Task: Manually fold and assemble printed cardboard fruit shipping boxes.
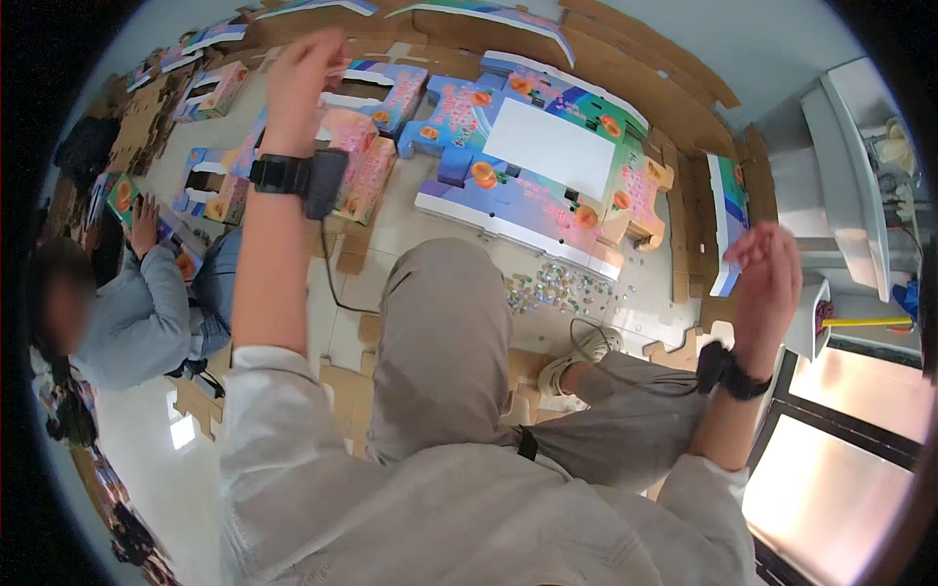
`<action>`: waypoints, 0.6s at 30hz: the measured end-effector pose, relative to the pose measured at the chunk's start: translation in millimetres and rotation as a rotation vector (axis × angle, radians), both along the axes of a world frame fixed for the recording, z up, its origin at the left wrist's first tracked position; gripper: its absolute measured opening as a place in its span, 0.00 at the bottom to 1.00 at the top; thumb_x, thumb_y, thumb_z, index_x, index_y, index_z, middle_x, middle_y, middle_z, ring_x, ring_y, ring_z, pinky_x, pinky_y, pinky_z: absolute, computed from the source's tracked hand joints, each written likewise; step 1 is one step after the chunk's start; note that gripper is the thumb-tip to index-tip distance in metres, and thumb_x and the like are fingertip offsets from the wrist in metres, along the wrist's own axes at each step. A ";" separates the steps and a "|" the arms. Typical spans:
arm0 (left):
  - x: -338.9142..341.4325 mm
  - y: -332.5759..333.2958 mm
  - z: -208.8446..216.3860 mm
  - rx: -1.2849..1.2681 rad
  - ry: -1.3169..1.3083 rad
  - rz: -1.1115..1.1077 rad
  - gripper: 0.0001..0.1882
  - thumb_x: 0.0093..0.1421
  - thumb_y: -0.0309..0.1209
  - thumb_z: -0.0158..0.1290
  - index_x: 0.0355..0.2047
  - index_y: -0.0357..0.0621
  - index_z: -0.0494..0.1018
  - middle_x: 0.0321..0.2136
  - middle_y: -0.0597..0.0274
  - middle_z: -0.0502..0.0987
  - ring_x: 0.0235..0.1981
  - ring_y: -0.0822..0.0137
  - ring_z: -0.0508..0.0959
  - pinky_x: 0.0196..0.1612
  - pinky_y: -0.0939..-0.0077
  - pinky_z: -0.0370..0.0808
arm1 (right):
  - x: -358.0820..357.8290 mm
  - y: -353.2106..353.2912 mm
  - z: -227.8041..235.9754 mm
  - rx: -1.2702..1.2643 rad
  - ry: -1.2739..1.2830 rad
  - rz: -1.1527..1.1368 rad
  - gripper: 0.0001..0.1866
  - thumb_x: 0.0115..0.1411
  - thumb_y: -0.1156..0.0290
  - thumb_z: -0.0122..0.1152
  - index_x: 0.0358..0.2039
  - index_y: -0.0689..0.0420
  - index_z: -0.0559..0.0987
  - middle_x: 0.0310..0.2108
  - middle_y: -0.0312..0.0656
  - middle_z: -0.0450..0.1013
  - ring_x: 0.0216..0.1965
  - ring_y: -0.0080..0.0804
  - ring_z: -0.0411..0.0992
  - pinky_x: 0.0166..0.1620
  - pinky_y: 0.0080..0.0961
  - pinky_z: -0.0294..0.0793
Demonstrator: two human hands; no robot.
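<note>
My left hand is raised at the upper left, above some folded printed boxes. Motion smears its curled fingers, and I cannot make out anything in them. At the right, my right hand hangs in the air beside a narrow printed cardboard strip; its fingers are loosely bent and apart, with nothing visible in them. Between the hands, a large flat printed cardboard sheet with peach pictures and a white panel lies on the floor. A folded pink box stands near my left wrist. Each wrist wears a black strapped device.
Small round shiny bits are scattered by my shoe. Brown cardboard lines the far wall. A white shelf unit stands at the right. At the left, another person in a grey-blue top handles a printed box.
</note>
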State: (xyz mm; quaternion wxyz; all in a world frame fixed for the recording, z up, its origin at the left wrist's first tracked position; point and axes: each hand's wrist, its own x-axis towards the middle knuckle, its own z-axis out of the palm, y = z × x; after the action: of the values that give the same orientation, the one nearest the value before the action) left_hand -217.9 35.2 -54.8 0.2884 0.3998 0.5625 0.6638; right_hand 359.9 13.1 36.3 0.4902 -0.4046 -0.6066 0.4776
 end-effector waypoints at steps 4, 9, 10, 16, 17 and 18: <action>-83.2 5.4 -161.3 -0.716 0.798 0.108 0.34 0.57 0.51 0.67 0.54 0.34 0.80 0.46 0.46 0.85 0.48 0.54 0.85 0.52 0.63 0.80 | -12.4 -32.1 -44.2 -0.086 -0.158 -0.038 0.10 0.74 0.71 0.55 0.43 0.64 0.80 0.33 0.43 0.79 0.32 0.31 0.78 0.40 0.29 0.79; -104.7 11.9 -288.3 -0.986 1.016 0.009 0.35 0.54 0.52 0.68 0.52 0.34 0.80 0.50 0.39 0.83 0.54 0.45 0.82 0.56 0.55 0.79 | -22.0 -32.4 -74.5 -0.278 -0.288 0.008 0.09 0.74 0.73 0.57 0.42 0.68 0.81 0.32 0.43 0.81 0.34 0.29 0.79 0.41 0.28 0.80; -99.4 12.6 -302.8 -1.001 0.979 -0.037 0.35 0.54 0.52 0.68 0.52 0.34 0.80 0.50 0.39 0.83 0.54 0.45 0.82 0.56 0.55 0.79 | -22.9 -34.9 -75.9 -0.271 -0.306 0.033 0.09 0.73 0.74 0.57 0.42 0.68 0.80 0.33 0.43 0.81 0.33 0.28 0.79 0.42 0.27 0.80; -107.3 29.6 -339.8 -1.166 1.213 0.151 0.35 0.58 0.51 0.65 0.59 0.41 0.75 0.60 0.45 0.75 0.62 0.49 0.77 0.64 0.57 0.76 | -24.4 -50.9 -73.1 -0.149 -0.541 0.041 0.07 0.69 0.76 0.61 0.40 0.68 0.83 0.31 0.44 0.83 0.34 0.28 0.83 0.41 0.24 0.80; -115.6 32.9 -339.8 -1.215 1.139 0.115 0.34 0.57 0.49 0.66 0.58 0.41 0.76 0.60 0.45 0.75 0.62 0.50 0.77 0.63 0.57 0.77 | -24.4 -50.6 -72.3 -0.126 -0.577 0.049 0.07 0.69 0.76 0.61 0.41 0.68 0.84 0.31 0.44 0.83 0.34 0.29 0.83 0.41 0.24 0.80; -122.2 37.7 -337.7 -1.266 1.073 0.103 0.33 0.55 0.47 0.67 0.58 0.42 0.76 0.60 0.46 0.75 0.62 0.50 0.78 0.63 0.57 0.77 | -24.4 -49.8 -72.0 -0.101 -0.609 0.056 0.07 0.69 0.77 0.62 0.41 0.67 0.84 0.32 0.45 0.84 0.34 0.29 0.83 0.41 0.24 0.80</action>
State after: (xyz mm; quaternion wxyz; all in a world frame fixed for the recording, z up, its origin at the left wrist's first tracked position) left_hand -340.1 72.8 -392.4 0.1207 0.3979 0.9083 -0.0466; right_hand 335.5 -36.7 -35.7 0.2516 -0.5359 -0.7121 0.3773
